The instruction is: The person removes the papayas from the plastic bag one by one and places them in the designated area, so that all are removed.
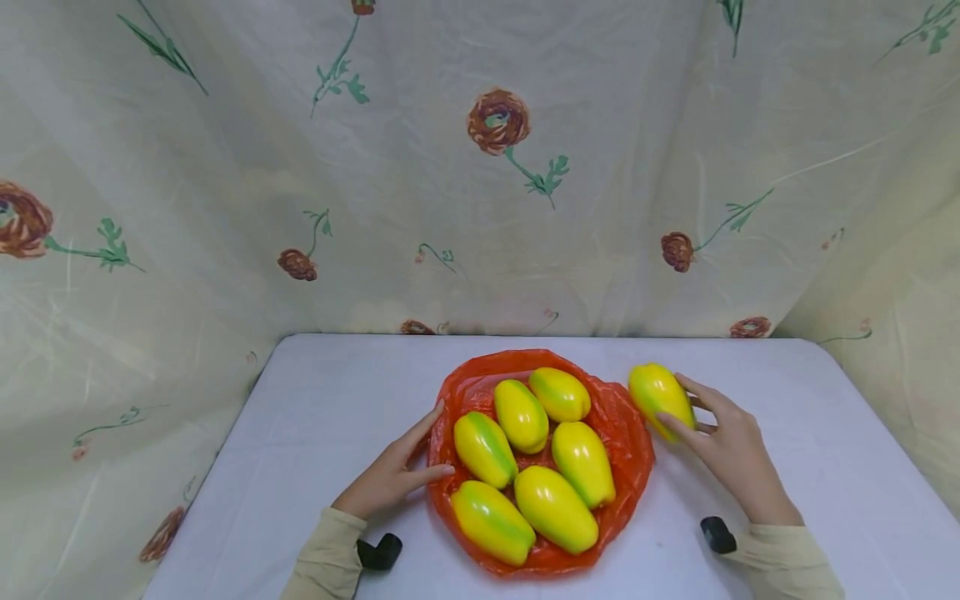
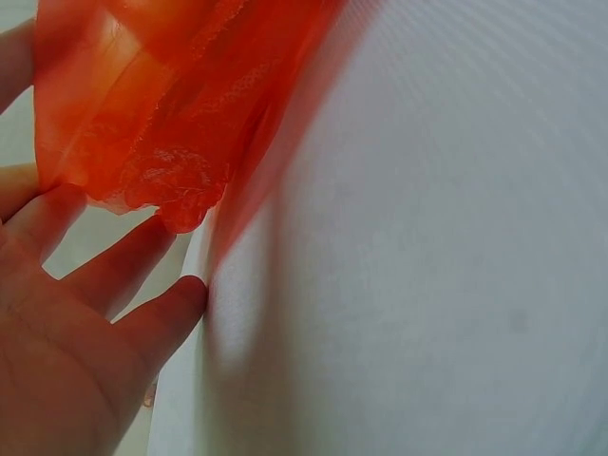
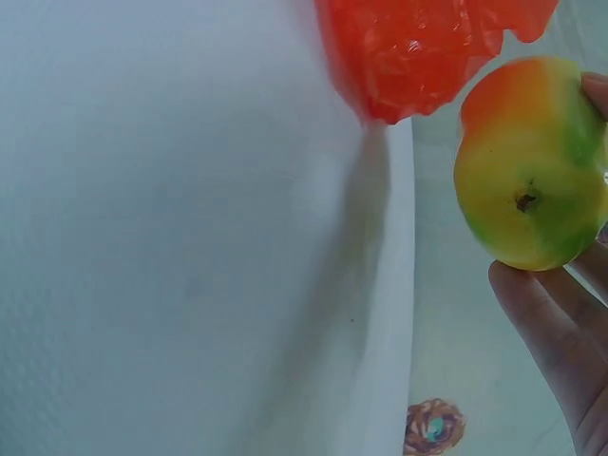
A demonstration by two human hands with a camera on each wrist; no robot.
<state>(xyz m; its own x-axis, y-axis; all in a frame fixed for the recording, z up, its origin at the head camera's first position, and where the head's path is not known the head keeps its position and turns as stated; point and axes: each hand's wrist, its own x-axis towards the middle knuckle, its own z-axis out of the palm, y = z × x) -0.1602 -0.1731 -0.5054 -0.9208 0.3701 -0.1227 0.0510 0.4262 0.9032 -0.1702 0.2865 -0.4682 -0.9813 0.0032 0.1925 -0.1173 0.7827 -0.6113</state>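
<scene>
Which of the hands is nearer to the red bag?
Left hand: it touches the red bag on its left. The right hand is apart, off the bag's right side.

In my head view, even, fairly bright light is falling on the white cloth-covered table (image 1: 322,408), and white glints are shining on the glossy yellow-green oval fruits (image 1: 557,510), as if from above. Glare is streaking the cream flower-printed hanging sheet (image 1: 405,183) at left and right. My wrist views are looking dimmer and greyer: in the left one, light is passing through the thin red plastic bag (image 2: 123,123), whose blurred shadow is reddening the table; in the right, a soft shadow is stretching along the table's edge.
</scene>
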